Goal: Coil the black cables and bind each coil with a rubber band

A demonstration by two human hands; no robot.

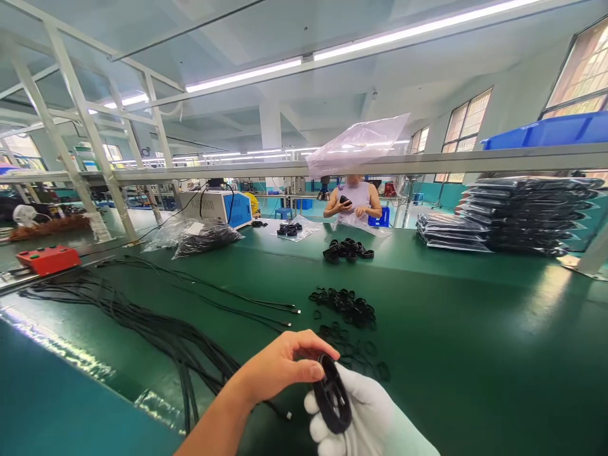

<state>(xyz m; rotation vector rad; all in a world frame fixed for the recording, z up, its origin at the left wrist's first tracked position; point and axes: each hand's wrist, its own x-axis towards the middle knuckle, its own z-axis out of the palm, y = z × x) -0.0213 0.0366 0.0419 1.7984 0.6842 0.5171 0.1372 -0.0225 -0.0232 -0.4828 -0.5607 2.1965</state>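
Near the front of the green table, a coiled black cable [333,399] is held between both hands, its loop standing tilted. My right hand [365,405], in a white glove, wraps its fingers around the coil from the right and below. My left hand [289,364], bare, pinches the coil's upper end with thumb and fingers. Small black bands [354,351] lie loose just beyond the hands. To the left stretch long black cables [156,329], several with pale plug ends.
Heaps of black coils [349,307] lie farther back. A person [354,199] sits across the green table [451,329]. Bagged stacks [517,215] stand at the right, a filled plastic bag [204,237] and a red button box [48,259] at the left. A shelf [266,171] crosses above.
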